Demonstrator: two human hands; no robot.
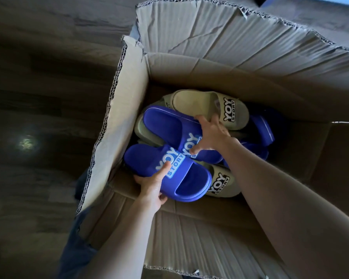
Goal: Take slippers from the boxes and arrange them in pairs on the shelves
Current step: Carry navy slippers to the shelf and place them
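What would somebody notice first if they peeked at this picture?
Two bright blue slippers in the middle of the big cardboard box jump out first. The left hand grips the near blue slipper, and the right hand grips the far blue slipper. Around them lie beige slippers with black lettering.

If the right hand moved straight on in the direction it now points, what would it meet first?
The right hand grips the far blue slipper; beyond it, probably the box's left wall, though depth is unclear.
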